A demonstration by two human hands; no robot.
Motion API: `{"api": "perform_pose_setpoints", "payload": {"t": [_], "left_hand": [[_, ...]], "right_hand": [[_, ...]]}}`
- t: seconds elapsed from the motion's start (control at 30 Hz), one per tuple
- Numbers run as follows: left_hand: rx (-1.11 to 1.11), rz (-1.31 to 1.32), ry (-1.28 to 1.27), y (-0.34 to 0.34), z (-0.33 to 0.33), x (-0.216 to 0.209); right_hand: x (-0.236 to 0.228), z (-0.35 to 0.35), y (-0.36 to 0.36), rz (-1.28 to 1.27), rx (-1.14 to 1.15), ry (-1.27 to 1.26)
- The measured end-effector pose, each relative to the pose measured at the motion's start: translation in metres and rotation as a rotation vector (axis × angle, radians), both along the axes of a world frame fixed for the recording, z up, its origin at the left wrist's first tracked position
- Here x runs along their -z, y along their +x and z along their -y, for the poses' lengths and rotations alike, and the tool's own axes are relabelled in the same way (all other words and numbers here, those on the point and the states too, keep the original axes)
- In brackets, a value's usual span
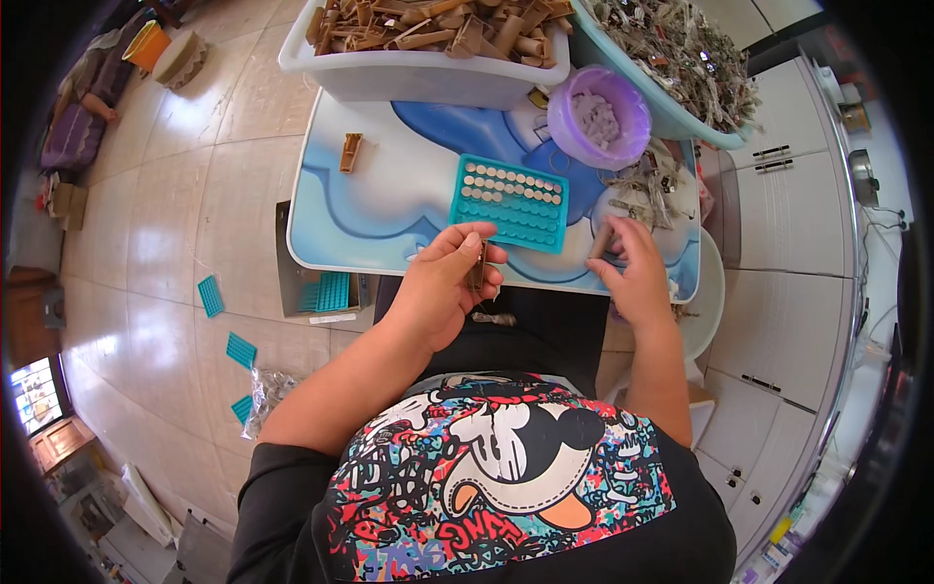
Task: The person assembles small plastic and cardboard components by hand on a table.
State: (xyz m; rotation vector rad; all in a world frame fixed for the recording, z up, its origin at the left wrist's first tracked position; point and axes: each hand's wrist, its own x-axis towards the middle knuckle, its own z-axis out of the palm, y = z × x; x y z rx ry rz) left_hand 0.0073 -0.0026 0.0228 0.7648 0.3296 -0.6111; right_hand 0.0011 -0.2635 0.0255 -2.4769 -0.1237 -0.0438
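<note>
My left hand [449, 287] is closed around a small dark brown plastic-looking piece [478, 266], held upright between thumb and fingers just off the table's near edge. My right hand [630, 268] pinches a brown tube-like piece [601, 238] over the table's right part. Between and beyond both hands lies a teal tray [530, 234] with rows of round hollows. Pale round discs [506, 177] fill its far rows, while the near rows show bare teal. Another brown piece [351, 153] rests alone at the table's left.
The blue-and-white table [360, 219] bears a white tub [418, 78] of brown pieces and a purple bowl [637, 146] of pale bits. A pale blue basin [671, 112] holds tangled grey-brown strips. Below left are a cardboard box [292, 282] and several teal trays [241, 350] on the floor.
</note>
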Motion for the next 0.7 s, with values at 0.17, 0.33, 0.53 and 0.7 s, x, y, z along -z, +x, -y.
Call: {"api": "perform_pose_setpoints", "payload": {"t": [0.17, 0.33, 0.53, 0.7], "left_hand": [[0.004, -0.065, -0.038, -0.001, 0.001, 0.003], [-0.010, -0.058, -0.070, -0.005, 0.005, -0.002], [0.034, 0.009, -0.107, -0.008, 0.005, 0.006], [0.033, 0.039, -0.092, -0.009, 0.004, 0.004]], "right_hand": [[-0.030, -0.066, -0.010, 0.149, -0.188, 0.292], [-0.020, -0.097, -0.004, 0.209, -0.391, 0.252], [-0.015, -0.101, -0.002, 0.263, -0.430, 0.224], [-0.015, -0.104, -0.002, 0.271, -0.455, 0.213]]}}
